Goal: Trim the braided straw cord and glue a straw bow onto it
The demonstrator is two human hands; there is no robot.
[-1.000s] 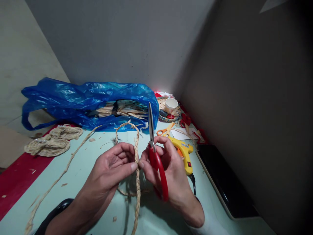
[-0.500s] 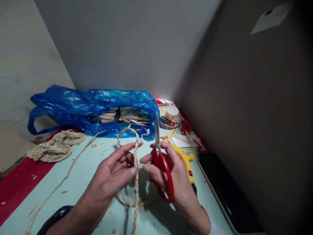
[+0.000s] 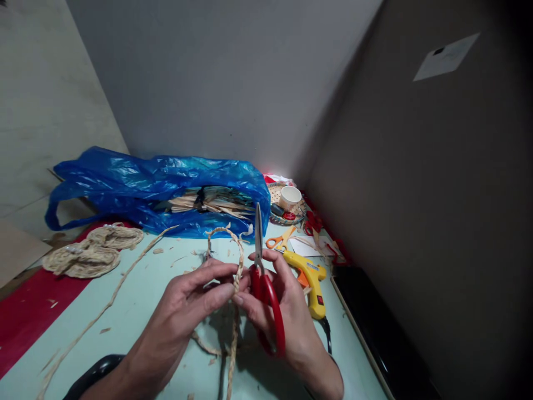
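Between the thumb and fingers of my left hand [image 3: 194,303] is a braided straw cord [image 3: 234,333], which loops over at the top and hangs down past the near edge of view. My right hand [image 3: 287,303] is closed around red-handled scissors [image 3: 267,303], their blades pointing up and pressed together. Its thumb tip also touches the cord beside my left thumb. Behind my hands, part of the cord's loop rests low near the table. A longer thin twisted strand [image 3: 112,300] lies to the left on the pale green tabletop.
A blue plastic bag [image 3: 166,172] with straw bundles stands at the back. Woven straw soles [image 3: 83,258] lie at left. To the right are a yellow glue gun [image 3: 310,278], orange scissors [image 3: 281,239], a woven tray [image 3: 275,194] with a white cup [image 3: 290,198], and a black flat device [image 3: 378,328].
My right hand has moved left with the scissors, and its thumb now meets the cord by my left fingers. The view has shifted slightly, showing more of the glue gun.
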